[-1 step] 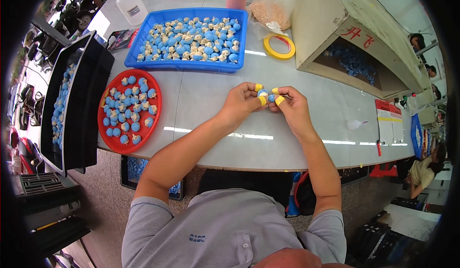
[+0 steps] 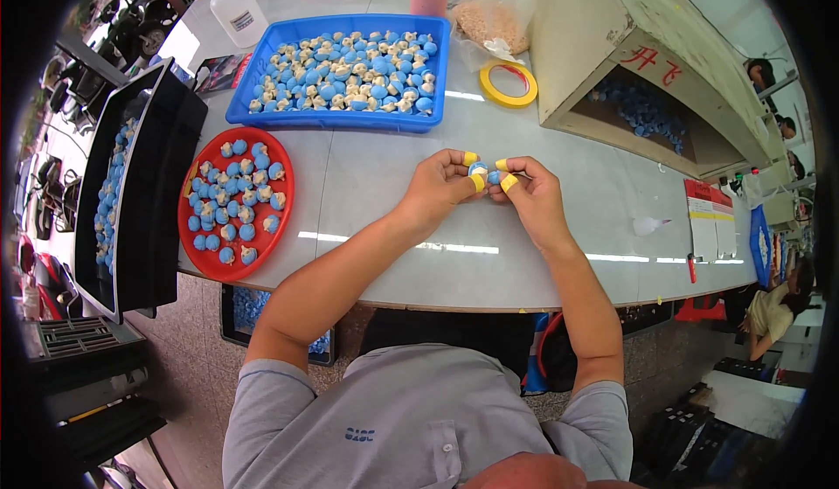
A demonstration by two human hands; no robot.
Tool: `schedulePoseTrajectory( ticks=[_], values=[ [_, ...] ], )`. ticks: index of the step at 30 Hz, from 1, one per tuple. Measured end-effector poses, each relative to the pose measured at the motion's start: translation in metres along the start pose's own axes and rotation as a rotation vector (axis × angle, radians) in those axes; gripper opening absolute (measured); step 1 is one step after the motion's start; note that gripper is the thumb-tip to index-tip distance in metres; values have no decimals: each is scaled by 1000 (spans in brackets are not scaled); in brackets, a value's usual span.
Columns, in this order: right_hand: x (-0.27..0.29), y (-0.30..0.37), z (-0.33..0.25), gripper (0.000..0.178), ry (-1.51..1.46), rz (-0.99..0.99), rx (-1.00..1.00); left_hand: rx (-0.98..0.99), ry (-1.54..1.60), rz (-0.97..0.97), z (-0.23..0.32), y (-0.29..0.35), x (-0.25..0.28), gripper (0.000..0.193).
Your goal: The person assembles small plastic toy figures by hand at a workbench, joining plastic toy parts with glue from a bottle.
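Observation:
My left hand pinches a small blue-and-cream piece between thumb and forefinger, above the table's middle. Close against it, my right hand has thumb and fingers closed on a small blue piece. The two pieces meet or nearly meet; the fingers hide the exact contact. Yellow tape wraps thumb and fingertips on both hands. To the left, a round red tray holds several similar blue-and-cream pieces. Beyond my hands, a blue rectangular tray is filled with many more of them.
A black bin with blue parts stands at the left edge. Yellow tape, a bag of beige bits and a white bottle lie farther back. An open-fronted box with blue parts stands right. A small white nozzle lies nearby.

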State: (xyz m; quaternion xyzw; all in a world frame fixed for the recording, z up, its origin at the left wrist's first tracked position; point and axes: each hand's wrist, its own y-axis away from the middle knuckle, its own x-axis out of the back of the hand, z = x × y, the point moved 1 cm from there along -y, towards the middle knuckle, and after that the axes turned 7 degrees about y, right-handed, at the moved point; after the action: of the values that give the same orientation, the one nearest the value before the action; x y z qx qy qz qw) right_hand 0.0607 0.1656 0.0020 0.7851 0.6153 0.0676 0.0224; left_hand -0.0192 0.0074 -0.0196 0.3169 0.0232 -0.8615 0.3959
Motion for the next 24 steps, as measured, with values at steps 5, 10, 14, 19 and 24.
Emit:
schedulePoseTrajectory(
  ticks=[5, 10, 14, 19, 24],
  values=[
    [-1, -3, 20, 27, 86, 57, 197, 6, 7, 13, 1, -1, -2, 35],
    [0, -7, 25, 33, 321, 93, 309, 16, -23, 26, 2, 1, -3, 37],
    [-6, -3, 16, 30, 196, 160, 251, 25, -37, 23, 1, 2, -4, 37],
    [-7, -3, 20, 30, 144, 98, 282, 25, 1, -11, 0, 1, -3, 36],
    [-5, -2, 9, 29, 38, 43, 180, 51, 23, -41, 3, 2, -4, 34]
  ],
)
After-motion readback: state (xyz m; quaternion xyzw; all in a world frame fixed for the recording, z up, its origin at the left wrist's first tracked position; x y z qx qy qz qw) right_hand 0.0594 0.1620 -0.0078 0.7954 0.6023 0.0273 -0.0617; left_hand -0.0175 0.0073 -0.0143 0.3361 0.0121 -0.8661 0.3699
